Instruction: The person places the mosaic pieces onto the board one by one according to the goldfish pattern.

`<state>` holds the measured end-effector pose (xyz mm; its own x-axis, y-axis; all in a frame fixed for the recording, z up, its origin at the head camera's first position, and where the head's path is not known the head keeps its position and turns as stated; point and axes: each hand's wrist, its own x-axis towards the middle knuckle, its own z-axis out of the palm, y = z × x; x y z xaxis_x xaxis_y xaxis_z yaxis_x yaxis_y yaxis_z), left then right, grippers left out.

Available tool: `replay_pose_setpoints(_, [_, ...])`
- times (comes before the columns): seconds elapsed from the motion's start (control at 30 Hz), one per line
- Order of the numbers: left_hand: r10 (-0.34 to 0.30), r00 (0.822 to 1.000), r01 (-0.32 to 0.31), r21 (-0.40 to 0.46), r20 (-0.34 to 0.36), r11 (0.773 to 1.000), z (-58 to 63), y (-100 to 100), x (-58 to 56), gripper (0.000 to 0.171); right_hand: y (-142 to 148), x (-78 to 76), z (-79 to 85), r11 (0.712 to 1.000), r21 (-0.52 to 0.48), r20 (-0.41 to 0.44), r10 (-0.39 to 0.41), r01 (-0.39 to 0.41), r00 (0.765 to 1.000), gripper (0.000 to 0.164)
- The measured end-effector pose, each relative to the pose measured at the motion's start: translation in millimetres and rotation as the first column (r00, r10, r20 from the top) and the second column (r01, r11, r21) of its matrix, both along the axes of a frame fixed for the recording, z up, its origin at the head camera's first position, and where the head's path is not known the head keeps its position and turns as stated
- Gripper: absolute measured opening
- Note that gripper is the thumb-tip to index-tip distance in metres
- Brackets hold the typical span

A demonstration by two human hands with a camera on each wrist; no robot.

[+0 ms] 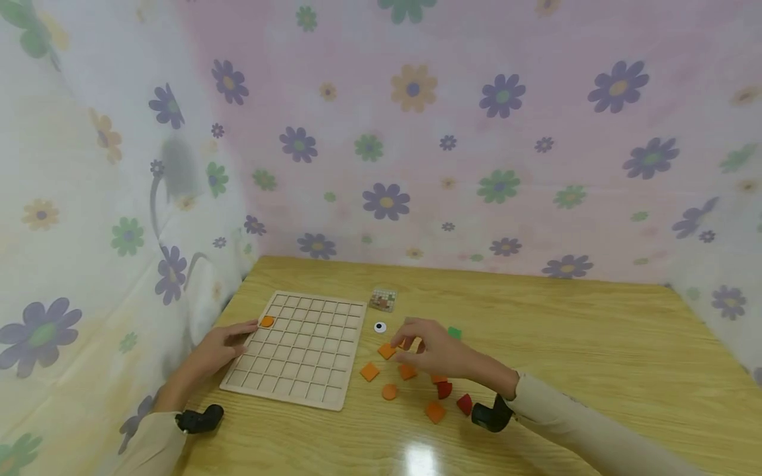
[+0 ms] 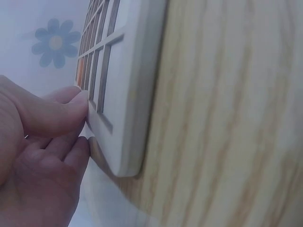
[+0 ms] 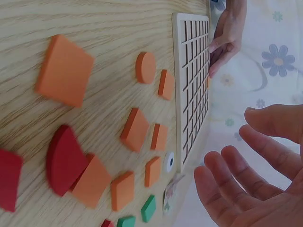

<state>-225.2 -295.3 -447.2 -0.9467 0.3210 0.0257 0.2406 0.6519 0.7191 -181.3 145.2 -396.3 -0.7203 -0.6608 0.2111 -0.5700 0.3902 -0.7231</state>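
A square wooden board [image 1: 297, 350] with a grid of shallow cells lies at the left of the table. My left hand [image 1: 220, 349] rests at its left edge; in the left wrist view, the thumb [image 2: 66, 113] and fingertips touch the rim. One rounded orange piece [image 1: 267, 321] sits in a cell by that edge. Right of the board, my right hand [image 1: 434, 347] hovers over loose pieces, thumb and fingers apart, holding nothing. Beneath and around it are orange squares [image 1: 370, 371], an orange disc [image 1: 389, 392], red quarter-round pieces [image 1: 464, 404] and green pieces [image 3: 148, 208].
A white disc with a black dot [image 1: 380, 327] lies beside the board's right edge. Behind it is a small picture card [image 1: 383, 300]. Flowered cloth [image 1: 446, 165] hangs behind the wooden table [image 1: 595, 357] and along its sides.
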Motion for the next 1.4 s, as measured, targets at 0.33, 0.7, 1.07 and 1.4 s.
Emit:
replay_pose_setpoints(0.33, [-0.002,1.0,0.002,0.004,-0.013,1.0,1.0,-0.2,2.5,0.044,35.2,4.2,1.0,0.998,-0.03,-0.009,-0.05,0.049,0.999,0.018])
replay_pose_setpoints(0.7, [0.012,1.0,-0.012,0.01,0.016,1.0,-5.5,-4.4,0.6,0.045,65.2,3.0,-2.0,0.991,0.017,-0.058,-0.131,0.132,0.99,0.018])
replay_pose_setpoints(1.07, [0.024,1.0,-0.024,0.001,0.014,1.0,-3.8,-2.1,0.1,0.045,91.8,7.5,-12.1,0.985,0.015,-0.088,-0.168,0.169,0.982,0.02])
replay_pose_setpoints(1.4, [0.002,1.0,-0.002,0.02,0.015,1.0,1.1,0.2,2.4,0.044,106.7,7.2,-29.8,0.979,0.02,-0.037,-0.201,0.202,0.979,0.023])
